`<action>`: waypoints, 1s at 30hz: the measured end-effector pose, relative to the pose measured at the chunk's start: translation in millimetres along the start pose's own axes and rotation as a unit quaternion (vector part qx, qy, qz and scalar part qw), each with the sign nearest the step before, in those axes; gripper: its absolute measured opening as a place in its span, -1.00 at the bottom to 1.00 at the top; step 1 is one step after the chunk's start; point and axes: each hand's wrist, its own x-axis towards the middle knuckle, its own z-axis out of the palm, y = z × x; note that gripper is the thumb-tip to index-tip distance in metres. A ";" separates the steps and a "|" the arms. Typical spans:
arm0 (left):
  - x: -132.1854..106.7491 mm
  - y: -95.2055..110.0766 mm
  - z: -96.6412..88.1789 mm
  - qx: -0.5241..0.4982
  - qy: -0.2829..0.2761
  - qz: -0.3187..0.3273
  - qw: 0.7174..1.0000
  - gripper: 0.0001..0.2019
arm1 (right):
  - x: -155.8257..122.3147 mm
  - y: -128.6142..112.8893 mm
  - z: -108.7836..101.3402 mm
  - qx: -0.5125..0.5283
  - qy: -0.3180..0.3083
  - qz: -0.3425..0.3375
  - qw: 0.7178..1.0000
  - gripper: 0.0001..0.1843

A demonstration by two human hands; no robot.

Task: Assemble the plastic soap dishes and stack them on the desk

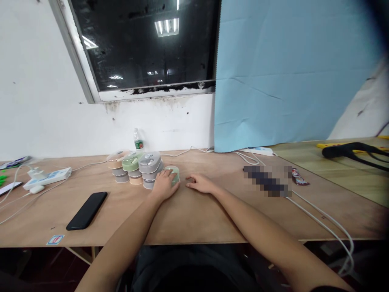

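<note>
My left hand [165, 183] rests on a pale green container [175, 171], with fingers over its near left part and the thumb at its front. Much of that container is hidden by the hand. My right hand [200, 182] lies on the table a little to the right, fingers loosely bent and apart, holding nothing. Beside my left hand are three stacks of small lidded containers: a grey stack [149, 163], one with a green top [132, 162] and one with a peach top [116, 161].
A black phone [87, 211] lies at left, near a power strip [50, 178] with cables. A plastic bottle [138, 140] stands by the wall. Right of my hands are a pixelated dark object [267, 180], a wrapped snack [299, 177] and white cables [328, 221]. A blue sheet [282, 73] hangs behind.
</note>
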 end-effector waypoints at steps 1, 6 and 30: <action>0.0 -1.4 1.9 0.001 -0.010 0.000 1.000 -0.56 | -0.1 0.2 -0.1 0.001 0.000 -0.001 1.000 -0.52; -0.5 -1.3 9.0 -0.015 -0.039 0.048 0.998 -0.48 | 0.6 2.4 0.9 0.009 -0.001 0.000 1.000 -0.54; -1.8 -3.4 14.8 -0.051 -0.055 -0.082 0.994 -0.33 | 1.7 7.5 4.2 0.028 0.008 -0.007 1.000 -0.59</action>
